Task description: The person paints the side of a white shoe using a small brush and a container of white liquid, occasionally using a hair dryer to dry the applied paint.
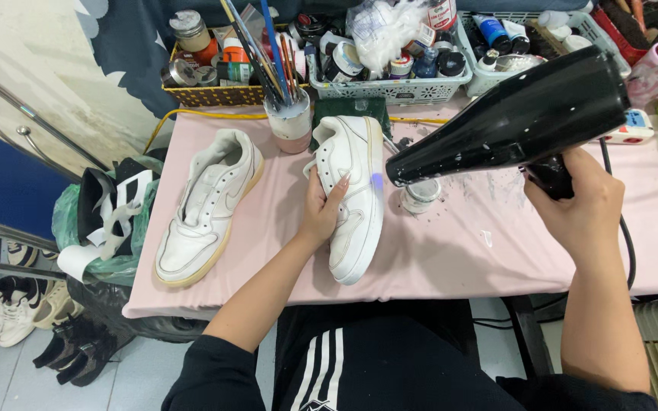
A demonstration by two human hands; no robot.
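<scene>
The left hand (pixel 323 207) holds a white sneaker (pixel 353 194) by its inner side, fingers wrapped over the edge, and keeps it tilted on the pink surface (pixel 451 259). The right hand (pixel 573 202) is closed around the grip of a black hair dryer (pixel 513 118), and its nozzle points at the outer side of this shoe, very near to it.

I think the main risk is heat: with the nozzle so close to one spot, the white material or fresh paint could blister or turn yellow. The left fingers are also near the airflow and could get too hot.

Just under the nozzle stands a small open jar (pixel 421 195), with white splashes on the surface around it; the dryer or its black cord (pixel 627 243) could knock it over, and the air could spread the drops.

A second white sneaker (pixel 209 205) lies apart at the left. Behind the held shoe, a cup of brushes (pixel 289 114) stands in front of baskets of paint pots (pixel 390 65).
</scene>
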